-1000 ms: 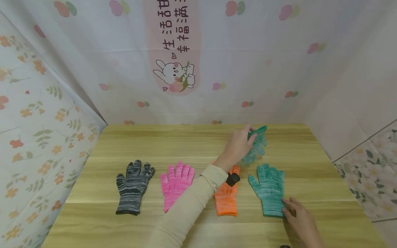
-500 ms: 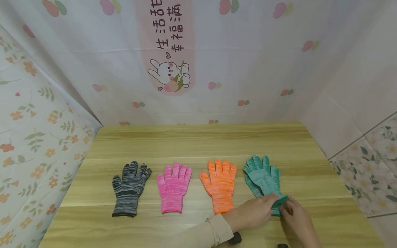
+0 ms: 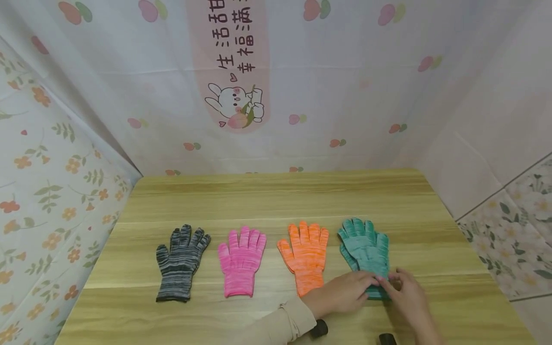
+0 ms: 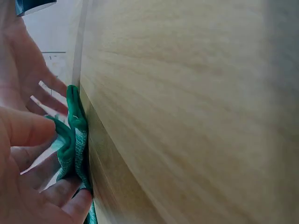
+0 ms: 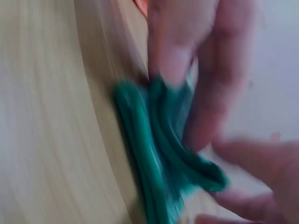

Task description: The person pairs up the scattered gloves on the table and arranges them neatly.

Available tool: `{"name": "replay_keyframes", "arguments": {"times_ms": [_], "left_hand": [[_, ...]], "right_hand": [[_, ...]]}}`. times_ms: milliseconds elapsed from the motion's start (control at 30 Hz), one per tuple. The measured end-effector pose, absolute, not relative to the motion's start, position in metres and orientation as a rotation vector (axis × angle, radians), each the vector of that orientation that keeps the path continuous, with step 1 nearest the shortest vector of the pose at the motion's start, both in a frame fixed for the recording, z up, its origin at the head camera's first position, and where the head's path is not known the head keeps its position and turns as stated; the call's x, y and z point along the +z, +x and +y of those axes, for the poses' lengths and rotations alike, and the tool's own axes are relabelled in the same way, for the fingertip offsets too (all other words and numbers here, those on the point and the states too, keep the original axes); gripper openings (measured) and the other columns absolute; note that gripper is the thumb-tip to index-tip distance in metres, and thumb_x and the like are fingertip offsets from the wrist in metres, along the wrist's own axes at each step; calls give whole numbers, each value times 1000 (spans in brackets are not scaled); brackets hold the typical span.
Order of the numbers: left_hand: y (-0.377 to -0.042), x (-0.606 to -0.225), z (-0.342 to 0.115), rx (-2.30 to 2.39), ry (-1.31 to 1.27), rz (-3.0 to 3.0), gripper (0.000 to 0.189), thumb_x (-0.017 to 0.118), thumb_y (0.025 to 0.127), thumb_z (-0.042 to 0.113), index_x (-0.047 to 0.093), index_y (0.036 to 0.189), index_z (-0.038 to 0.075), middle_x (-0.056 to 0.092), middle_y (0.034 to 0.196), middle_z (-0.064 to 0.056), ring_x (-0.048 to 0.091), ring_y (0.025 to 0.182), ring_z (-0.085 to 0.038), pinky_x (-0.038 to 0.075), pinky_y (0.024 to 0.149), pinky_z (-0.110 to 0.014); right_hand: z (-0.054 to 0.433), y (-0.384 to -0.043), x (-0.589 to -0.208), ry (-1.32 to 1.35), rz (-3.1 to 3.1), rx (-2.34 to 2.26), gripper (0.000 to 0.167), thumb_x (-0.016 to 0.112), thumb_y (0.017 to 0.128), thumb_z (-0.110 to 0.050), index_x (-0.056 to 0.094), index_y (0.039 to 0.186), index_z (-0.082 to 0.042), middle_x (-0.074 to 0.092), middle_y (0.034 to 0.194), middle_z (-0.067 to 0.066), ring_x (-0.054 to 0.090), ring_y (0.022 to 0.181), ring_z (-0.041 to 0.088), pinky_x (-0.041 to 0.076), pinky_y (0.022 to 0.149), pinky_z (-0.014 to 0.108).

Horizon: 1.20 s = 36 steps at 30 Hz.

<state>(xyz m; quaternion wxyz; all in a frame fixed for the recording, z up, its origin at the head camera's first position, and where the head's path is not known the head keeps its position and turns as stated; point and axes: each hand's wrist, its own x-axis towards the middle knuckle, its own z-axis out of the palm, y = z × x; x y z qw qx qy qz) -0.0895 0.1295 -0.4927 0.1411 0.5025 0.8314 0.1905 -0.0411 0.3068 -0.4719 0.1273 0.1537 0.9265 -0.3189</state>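
Two green knit gloves lie stacked at the right of the row, the upper glove [image 3: 367,245] nearly covering the lower glove [image 3: 348,258]. My left hand [image 3: 345,292] pinches the upper glove's cuff, lifting it slightly off the lower one; in the left wrist view that raised cuff [image 4: 64,140] sits between thumb and fingers. From the right, my right hand [image 3: 408,296] has its thumb and a finger on either side of the cuff's other end. The right wrist view is blurred, with the open cuff [image 5: 196,168] held between both hands.
An orange glove [image 3: 304,258], a pink glove [image 3: 241,263] and a black-grey glove [image 3: 178,263] lie left of the green pair on the wooden table [image 3: 276,201]. A patterned white cloth [image 3: 323,86] hangs behind the table.
My left hand has brought the second green glove from the back of the table onto the other one. The raised cuff is now lower, and both hands stay at it.
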Motion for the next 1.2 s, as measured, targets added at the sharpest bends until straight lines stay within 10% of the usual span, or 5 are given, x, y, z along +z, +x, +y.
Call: {"name": "replay_keyframes", "arguments": {"times_ms": [233, 467, 767, 967, 1200], "left_hand": [[-86, -493, 124, 612, 1405, 2543, 48, 49, 93, 13, 36, 140, 14, 24, 150, -9, 49, 117, -9, 45, 69, -4], [-82, -495, 119, 197, 1428, 2749, 44, 54, 93, 31, 48, 131, 11, 40, 138, -7, 39, 130, -17, 31, 109, -23], [-79, -483, 118, 62, 1315, 2715, 41, 46, 96, 40, 48, 134, 26, 34, 146, -4, 31, 136, -17, 33, 108, -26], [-80, -485, 118, 25, 1264, 2753, 37, 44, 96, 41, 48, 133, 36, 34, 147, -8, 33, 136, -21, 37, 105, -28], [-79, -487, 119, 2, 1168, 2774, 35, 42, 96, 44, 47, 131, 42, 32, 148, -10, 30, 137, -24, 36, 106, -31]], "right_hand": [[292, -50, -462, 884, 2879, -1327, 35, 54, 92, -26, 52, 110, 4, 64, 101, 22, 62, 86, 26, 53, 70, 33], [296, -73, -442, 908, 3293, -1847, 9, 58, 89, -11, 57, 97, -8, 52, 73, -27, 47, 60, -11, 37, 51, 5], [306, -93, -451, -372, 3637, -1309, 28, 63, 71, 19, 68, 92, 1, 66, 103, 19, 53, 114, 8, 32, 103, 18], [289, -64, -479, -451, 3351, -919, 35, 70, 70, 11, 70, 98, -10, 64, 110, 15, 53, 101, 33, 44, 82, 52], [284, -43, -493, -470, 3408, -1146, 48, 68, 62, 22, 71, 99, -8, 61, 114, 19, 44, 113, 7, 28, 98, 4]]}}
